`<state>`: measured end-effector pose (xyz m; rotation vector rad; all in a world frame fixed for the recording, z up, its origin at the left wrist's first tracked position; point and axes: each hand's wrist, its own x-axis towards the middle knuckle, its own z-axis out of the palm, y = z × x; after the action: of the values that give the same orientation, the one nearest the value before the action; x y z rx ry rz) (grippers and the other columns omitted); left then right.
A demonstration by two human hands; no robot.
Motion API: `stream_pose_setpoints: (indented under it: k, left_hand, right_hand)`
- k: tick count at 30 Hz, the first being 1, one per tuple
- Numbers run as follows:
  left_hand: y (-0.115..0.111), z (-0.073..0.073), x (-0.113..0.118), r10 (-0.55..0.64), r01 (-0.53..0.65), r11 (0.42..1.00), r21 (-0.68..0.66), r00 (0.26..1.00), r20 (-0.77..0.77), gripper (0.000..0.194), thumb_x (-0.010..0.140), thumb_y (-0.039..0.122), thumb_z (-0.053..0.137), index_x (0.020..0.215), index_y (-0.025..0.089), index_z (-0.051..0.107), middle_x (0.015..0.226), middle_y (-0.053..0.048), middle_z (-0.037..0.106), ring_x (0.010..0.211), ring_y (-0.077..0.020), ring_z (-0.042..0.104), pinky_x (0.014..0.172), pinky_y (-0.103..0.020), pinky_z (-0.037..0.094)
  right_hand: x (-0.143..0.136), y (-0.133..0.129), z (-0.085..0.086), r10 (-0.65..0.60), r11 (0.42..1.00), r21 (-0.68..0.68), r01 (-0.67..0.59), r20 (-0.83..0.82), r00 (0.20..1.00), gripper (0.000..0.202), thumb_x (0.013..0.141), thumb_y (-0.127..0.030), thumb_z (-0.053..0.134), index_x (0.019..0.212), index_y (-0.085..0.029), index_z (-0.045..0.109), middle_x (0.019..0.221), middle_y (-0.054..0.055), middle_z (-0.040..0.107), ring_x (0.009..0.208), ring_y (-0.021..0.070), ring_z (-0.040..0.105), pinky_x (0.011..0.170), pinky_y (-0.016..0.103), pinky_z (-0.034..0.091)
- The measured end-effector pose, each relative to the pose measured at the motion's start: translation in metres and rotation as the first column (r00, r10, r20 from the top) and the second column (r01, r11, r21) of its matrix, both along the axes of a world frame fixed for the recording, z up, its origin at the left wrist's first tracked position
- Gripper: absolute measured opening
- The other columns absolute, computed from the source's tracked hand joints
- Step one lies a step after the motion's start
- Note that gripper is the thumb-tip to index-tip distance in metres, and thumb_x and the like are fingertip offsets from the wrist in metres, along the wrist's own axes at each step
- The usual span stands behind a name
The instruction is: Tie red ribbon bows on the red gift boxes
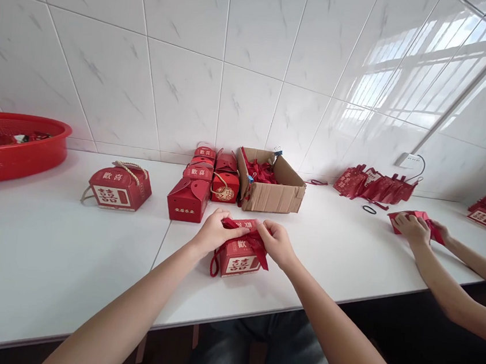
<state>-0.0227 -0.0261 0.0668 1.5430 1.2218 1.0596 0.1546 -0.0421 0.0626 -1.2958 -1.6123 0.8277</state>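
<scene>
A red gift box (239, 263) with a cream label stands upright on the white table, between my two hands. Red ribbon (258, 244) lies across its top, one end hanging down the front right. My left hand (216, 231) pinches the ribbon at the box's upper left. With thumb and fingers closed, my right hand (275, 240) grips the ribbon at the upper right. A red cord handle (215, 263) droops at the box's left side. Just behind is a cardboard box (272, 198) filled with red ribbons (261, 171).
Several finished-looking red boxes (188, 199) stand in rows behind my left hand. Farther left are a box with a rope handle (119, 188) and a red plastic basket (16, 149). Folded red boxes (375, 184) lean by the wall. At right, a co-worker's hands (414, 228) handle another box.
</scene>
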Motion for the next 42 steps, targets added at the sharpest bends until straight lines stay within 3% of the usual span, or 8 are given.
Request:
stream_pose_setpoints:
  k: [9, 16, 23, 30, 36, 42]
  left_hand:
    - [0.001, 0.001, 0.000, 0.047, -0.046, 0.998, 0.036, 0.999, -0.014, 0.051, 0.052, 0.052, 0.079, 0.064, 0.019, 0.043, 0.070, 0.002, 0.050, 0.064, -0.0140, 0.054, 0.056, -0.026, 0.043]
    - [-0.007, 0.009, 0.007, 0.039, 0.002, 0.985, -0.175, 0.972, 0.231, 0.050, 0.054, 0.046, 0.081, 0.064, 0.019, 0.040, 0.060, 0.004, 0.051, 0.057, -0.0129, 0.055, 0.052, -0.025, 0.044]
    - [-0.011, 0.009, 0.008, 0.038, 0.003, 0.983, -0.186, 0.976, 0.216, 0.051, 0.050, 0.041, 0.084, 0.067, 0.020, 0.041, 0.060, 0.005, 0.054, 0.057, -0.0134, 0.057, 0.052, -0.025, 0.046]
    - [-0.009, 0.007, 0.008, 0.034, 0.008, 0.979, -0.204, 0.979, 0.200, 0.052, 0.050, 0.035, 0.085, 0.067, 0.020, 0.039, 0.060, 0.007, 0.052, 0.056, -0.0127, 0.056, 0.053, -0.025, 0.047]
    - [-0.008, 0.006, 0.007, 0.028, 0.007, 0.984, -0.180, 0.981, 0.193, 0.051, 0.051, 0.033, 0.084, 0.068, 0.020, 0.038, 0.059, 0.007, 0.050, 0.055, -0.0108, 0.054, 0.051, -0.023, 0.046]
    - [-0.008, 0.005, 0.008, 0.028, -0.001, 0.988, -0.156, 0.985, 0.168, 0.053, 0.052, 0.036, 0.084, 0.068, 0.020, 0.036, 0.061, 0.007, 0.048, 0.056, -0.0106, 0.053, 0.051, -0.022, 0.045]
  right_hand:
    - [0.001, 0.002, -0.006, 0.027, 0.994, -0.097, -0.046, -0.187, 0.982, 0.051, 0.075, -0.064, 0.053, 0.058, -0.020, 0.033, 0.054, -0.006, 0.033, 0.050, 0.0085, 0.031, 0.046, 0.023, 0.024]
    - [-0.002, 0.001, -0.004, 0.033, 0.998, -0.052, -0.041, -0.162, 0.986, 0.050, 0.077, -0.059, 0.054, 0.056, -0.020, 0.031, 0.055, -0.006, 0.029, 0.052, 0.0077, 0.027, 0.047, 0.022, 0.022]
    - [0.000, 0.000, -0.004, 0.028, 0.995, -0.086, -0.047, -0.215, 0.976, 0.050, 0.076, -0.060, 0.056, 0.057, -0.020, 0.033, 0.053, -0.006, 0.033, 0.050, 0.0077, 0.030, 0.046, 0.022, 0.023]
    - [-0.001, 0.003, -0.010, 0.059, 0.983, -0.143, -0.117, -0.361, 0.931, 0.049, 0.073, -0.059, 0.062, 0.058, -0.020, 0.036, 0.051, -0.007, 0.037, 0.045, 0.0069, 0.034, 0.042, 0.022, 0.025]
    - [0.000, 0.001, -0.007, 0.070, 0.949, -0.223, -0.225, -0.545, 0.835, 0.049, 0.067, -0.056, 0.069, 0.059, -0.020, 0.037, 0.051, -0.007, 0.040, 0.042, 0.0065, 0.037, 0.041, 0.021, 0.027]
    - [0.001, -0.001, -0.007, 0.069, 0.925, -0.246, -0.289, -0.640, 0.765, 0.046, 0.069, -0.048, 0.071, 0.060, -0.019, 0.036, 0.053, -0.008, 0.038, 0.043, 0.0047, 0.036, 0.043, 0.020, 0.026]
